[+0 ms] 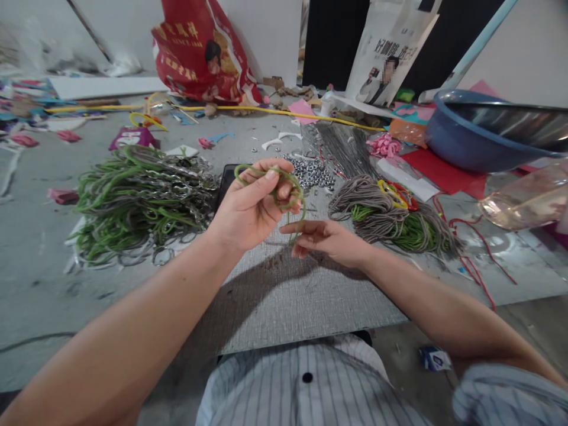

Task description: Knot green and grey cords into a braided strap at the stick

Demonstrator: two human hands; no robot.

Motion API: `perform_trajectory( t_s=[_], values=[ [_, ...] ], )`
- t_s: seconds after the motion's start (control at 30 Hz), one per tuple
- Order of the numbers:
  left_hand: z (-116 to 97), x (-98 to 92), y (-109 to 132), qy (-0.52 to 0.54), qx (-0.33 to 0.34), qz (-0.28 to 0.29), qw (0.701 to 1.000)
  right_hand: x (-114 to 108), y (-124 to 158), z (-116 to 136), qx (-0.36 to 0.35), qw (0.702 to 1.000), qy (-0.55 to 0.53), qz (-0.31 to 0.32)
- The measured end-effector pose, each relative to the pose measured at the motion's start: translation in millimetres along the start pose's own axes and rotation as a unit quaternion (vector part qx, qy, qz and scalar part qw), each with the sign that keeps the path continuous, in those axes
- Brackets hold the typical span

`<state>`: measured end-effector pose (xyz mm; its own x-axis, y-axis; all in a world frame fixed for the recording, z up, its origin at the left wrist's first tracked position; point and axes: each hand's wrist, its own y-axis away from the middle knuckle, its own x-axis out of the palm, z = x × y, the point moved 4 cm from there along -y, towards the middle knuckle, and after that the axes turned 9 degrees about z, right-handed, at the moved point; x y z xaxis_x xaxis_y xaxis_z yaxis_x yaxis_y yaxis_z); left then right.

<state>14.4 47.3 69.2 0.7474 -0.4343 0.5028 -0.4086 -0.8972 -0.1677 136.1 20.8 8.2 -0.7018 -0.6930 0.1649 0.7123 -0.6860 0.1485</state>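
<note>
A thin green cord (303, 198) is looped around the fingers of my left hand (252, 207). The thumb and fingers of this hand are closed on it, above the middle of the table. Lower and to the right, my right hand (331, 241) pinches the hanging part of the same cord between thumb and fingers. A greyish end trails beneath the hands. Behind them lies a heap of small silvery beads or nuts (310, 173). To the right rests a bundle of grey and green cords (377, 207); on the left is a pile of green cords with metal chains (142, 201).
A dark flat object (226, 183) lies partly behind my left hand. A blue basin (470, 133) holding a metal bowl and a clear bottle (528, 195) are on the right. A red bag (199, 53) and a white bag (386, 59) stand at the back.
</note>
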Motion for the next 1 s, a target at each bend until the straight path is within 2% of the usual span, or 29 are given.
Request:
perform_trajectory(
  t_s=[0.17,0.37,0.43,0.53,0.77,0.87,1.0],
  values=[
    [0.3,0.9,-0.3,0.011,0.007,0.01,1.0,0.9,0.5,0.9,0.004,1.0,-0.001,0.019],
    [-2.2,-15.0,-7.5,-0.02,0.013,-0.014,1.0,-10.1,1.6,-0.7,0.0,0.998,-0.049,-0.043],
    [-5.2,-23.7,-10.5,-0.019,0.017,-0.045,0.999,-15.1,2.1,-0.2,-0.005,0.996,-0.061,-0.066],
    [-12.5,-35.5,-14.2,0.013,0.027,-0.09,0.995,-27.9,3.6,1.7,-0.02,0.987,-0.091,-0.133],
    [-31.4,-55.3,-16.5,0.033,0.043,-0.172,0.984,-64.5,12.3,9.8,-0.049,0.942,-0.175,-0.28],
    [-38.5,-64.6,-15.8,0.024,0.059,-0.222,0.973,-75.1,16.4,13.1,-0.064,0.93,-0.171,-0.318],
    [-45.8,-76.4,-12.4,0.002,0.064,-0.316,0.947,-81.7,18.0,12.6,-0.081,0.918,-0.161,-0.354]
  ],
)
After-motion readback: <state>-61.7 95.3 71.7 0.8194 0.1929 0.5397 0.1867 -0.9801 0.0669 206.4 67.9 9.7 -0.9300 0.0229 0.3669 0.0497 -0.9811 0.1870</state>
